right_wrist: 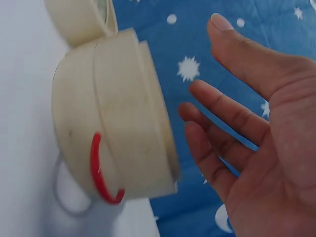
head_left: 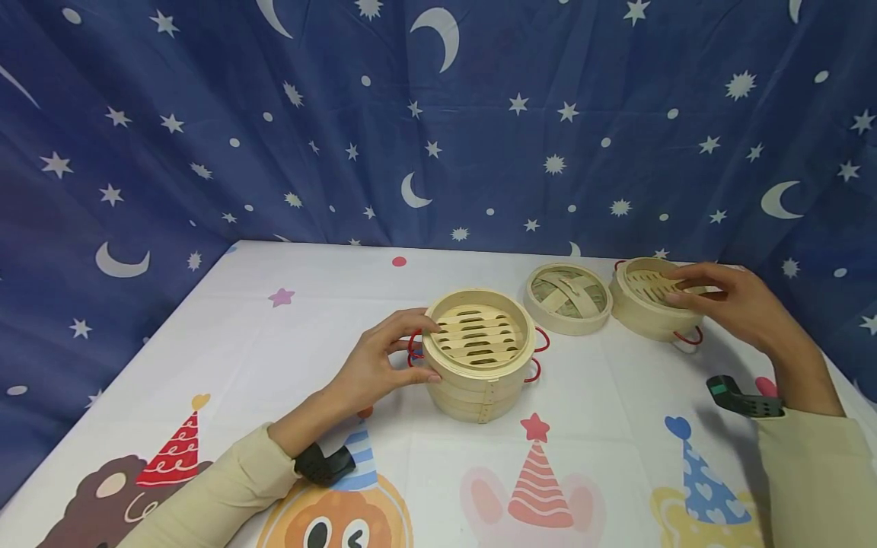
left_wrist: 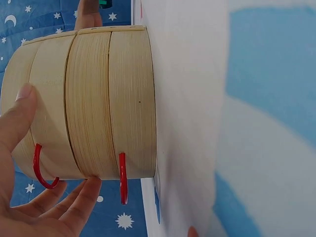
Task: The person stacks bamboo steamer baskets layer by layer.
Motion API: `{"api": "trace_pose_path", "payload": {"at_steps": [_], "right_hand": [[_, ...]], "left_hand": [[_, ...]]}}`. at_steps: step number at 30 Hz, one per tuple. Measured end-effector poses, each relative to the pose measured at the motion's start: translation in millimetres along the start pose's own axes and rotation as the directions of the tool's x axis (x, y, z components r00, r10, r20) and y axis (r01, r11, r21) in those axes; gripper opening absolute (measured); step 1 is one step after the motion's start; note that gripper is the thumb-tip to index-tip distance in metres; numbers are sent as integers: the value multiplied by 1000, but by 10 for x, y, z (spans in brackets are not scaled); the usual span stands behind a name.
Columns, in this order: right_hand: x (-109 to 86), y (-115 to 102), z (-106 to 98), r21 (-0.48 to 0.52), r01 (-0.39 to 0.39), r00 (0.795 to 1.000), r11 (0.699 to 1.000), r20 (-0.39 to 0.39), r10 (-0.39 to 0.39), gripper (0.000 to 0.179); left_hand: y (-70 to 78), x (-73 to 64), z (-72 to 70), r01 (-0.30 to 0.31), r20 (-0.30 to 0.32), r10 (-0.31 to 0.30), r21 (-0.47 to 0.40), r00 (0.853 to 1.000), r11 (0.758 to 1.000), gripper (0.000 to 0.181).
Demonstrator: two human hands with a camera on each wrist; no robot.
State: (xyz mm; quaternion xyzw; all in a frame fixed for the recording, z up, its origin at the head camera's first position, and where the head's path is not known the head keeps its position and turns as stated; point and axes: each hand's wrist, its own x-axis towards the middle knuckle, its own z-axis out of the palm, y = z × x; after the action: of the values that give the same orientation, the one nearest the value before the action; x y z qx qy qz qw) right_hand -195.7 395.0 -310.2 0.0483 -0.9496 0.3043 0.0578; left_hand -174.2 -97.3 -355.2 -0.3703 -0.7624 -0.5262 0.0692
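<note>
A stack of two bamboo steamer baskets [head_left: 479,388] with red handles stands upright near the middle of the table, its slatted top tier uncovered. My left hand [head_left: 384,354] grips the stack's left side. In the left wrist view the thumb [left_wrist: 22,111] lies on the upper tier and the other fingers reach round near the red handles. Farther right sits a single bamboo steamer basket [head_left: 647,312], also with red handles. My right hand [head_left: 729,301] hovers by its rim. The right wrist view shows that hand's fingers spread apart, with a gap between them and the basket.
A round woven bamboo lid [head_left: 572,301] lies between the stack and the single basket. The white tablecloth [head_left: 329,297] carries printed cartoon animals in party hats. Behind the table hangs a blue curtain [head_left: 479,152] with moons and stars.
</note>
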Motion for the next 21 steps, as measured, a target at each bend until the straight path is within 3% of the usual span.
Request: {"api": "trace_pose_path", "payload": {"at_steps": [8, 15, 21], "right_hand": [[-49, 190, 12, 54, -114, 993, 992, -29, 115, 64], [-43, 276, 19, 75, -82, 995, 994, -53, 86, 59], [-33, 354, 43, 88, -80, 996, 993, -18, 82, 61]], "left_hand": [[0, -4, 7, 9, 14, -9, -21, 1000, 1000, 60], [-6, -2, 0, 10, 12, -10, 0, 1000, 1000, 61], [-4, -2, 2, -1, 15, 1, 5, 1000, 1000, 61]]}}
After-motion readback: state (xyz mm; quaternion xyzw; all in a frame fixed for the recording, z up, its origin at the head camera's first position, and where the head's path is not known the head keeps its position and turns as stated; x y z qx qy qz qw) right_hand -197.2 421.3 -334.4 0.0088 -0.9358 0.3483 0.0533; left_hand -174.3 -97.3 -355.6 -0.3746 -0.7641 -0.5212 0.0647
